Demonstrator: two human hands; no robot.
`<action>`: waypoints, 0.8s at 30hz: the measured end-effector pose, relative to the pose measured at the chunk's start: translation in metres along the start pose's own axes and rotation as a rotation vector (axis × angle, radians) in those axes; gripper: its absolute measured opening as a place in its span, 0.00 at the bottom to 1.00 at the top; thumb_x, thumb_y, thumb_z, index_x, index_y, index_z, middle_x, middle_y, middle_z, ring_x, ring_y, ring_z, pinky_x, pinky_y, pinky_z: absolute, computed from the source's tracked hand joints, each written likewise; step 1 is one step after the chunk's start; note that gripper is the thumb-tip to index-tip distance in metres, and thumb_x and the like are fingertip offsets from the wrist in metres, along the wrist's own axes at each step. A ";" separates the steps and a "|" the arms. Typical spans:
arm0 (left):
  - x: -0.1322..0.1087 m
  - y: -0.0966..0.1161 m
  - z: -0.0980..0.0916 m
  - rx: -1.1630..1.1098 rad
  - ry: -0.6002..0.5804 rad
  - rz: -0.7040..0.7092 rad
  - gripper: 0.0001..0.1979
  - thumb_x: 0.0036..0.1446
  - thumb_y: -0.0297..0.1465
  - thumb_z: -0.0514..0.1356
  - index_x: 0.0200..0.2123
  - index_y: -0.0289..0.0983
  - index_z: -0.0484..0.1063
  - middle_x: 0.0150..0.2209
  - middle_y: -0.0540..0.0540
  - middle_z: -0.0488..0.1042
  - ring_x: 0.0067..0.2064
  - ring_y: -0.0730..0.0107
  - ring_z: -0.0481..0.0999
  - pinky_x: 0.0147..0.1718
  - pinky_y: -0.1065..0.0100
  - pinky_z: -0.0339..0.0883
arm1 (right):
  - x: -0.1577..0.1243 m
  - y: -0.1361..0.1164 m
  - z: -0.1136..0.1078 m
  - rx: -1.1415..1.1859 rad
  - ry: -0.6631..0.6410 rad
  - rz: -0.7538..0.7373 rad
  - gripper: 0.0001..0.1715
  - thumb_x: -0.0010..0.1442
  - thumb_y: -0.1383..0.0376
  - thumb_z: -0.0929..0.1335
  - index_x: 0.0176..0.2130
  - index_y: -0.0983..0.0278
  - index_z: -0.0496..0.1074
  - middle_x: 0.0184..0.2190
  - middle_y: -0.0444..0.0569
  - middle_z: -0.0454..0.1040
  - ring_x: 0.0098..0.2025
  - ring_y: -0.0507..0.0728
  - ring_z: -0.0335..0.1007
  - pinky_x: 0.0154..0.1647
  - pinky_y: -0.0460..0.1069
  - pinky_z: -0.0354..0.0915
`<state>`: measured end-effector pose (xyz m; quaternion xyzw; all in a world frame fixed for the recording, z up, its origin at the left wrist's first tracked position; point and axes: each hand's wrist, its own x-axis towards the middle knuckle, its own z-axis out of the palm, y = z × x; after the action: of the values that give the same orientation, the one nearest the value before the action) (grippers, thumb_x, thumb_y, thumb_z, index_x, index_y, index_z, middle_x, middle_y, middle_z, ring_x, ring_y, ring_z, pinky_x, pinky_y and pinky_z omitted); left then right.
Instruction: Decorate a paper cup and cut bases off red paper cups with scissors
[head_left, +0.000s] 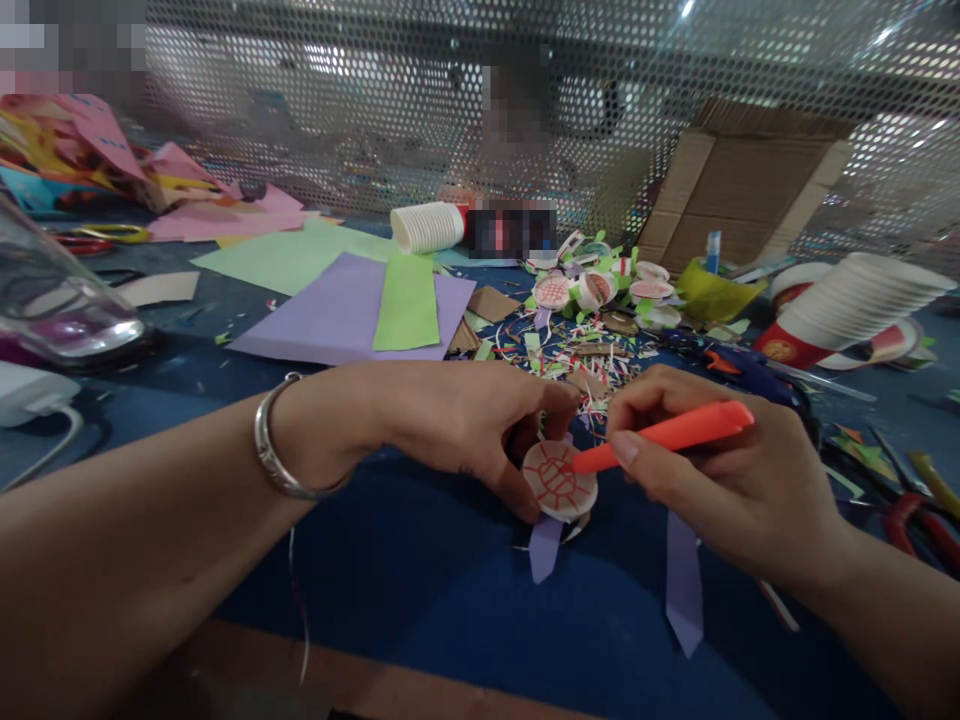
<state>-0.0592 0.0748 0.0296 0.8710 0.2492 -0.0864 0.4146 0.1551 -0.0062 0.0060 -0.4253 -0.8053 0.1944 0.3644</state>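
Two hands work near the tabletop's near edge: the left hand holds a small white disc by its rim, and the right hand grips a red-orange marker, its tip at the disc's red-lined face. One purple strip hangs below the disc toward the near edge; another purple tab shows below the right hand. Beyond, paper scraps spread toward the far edge, beside a purple sheet bearing a green strip. Red-handled scissors and stacked cups sit toward the right edge.
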 end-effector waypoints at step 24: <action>0.000 0.003 0.001 0.017 0.012 -0.021 0.23 0.48 0.40 0.71 0.45 0.41 0.68 0.36 0.52 0.76 0.34 0.70 0.75 0.29 0.70 0.61 | -0.004 0.001 -0.001 -0.001 -0.042 -0.015 0.08 0.59 0.71 0.66 0.29 0.61 0.68 0.23 0.38 0.68 0.23 0.48 0.61 0.25 0.47 0.57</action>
<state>-0.0574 0.0729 0.0310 0.8723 0.2602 -0.0877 0.4045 0.1576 -0.0090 0.0047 -0.4153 -0.8160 0.2003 0.3487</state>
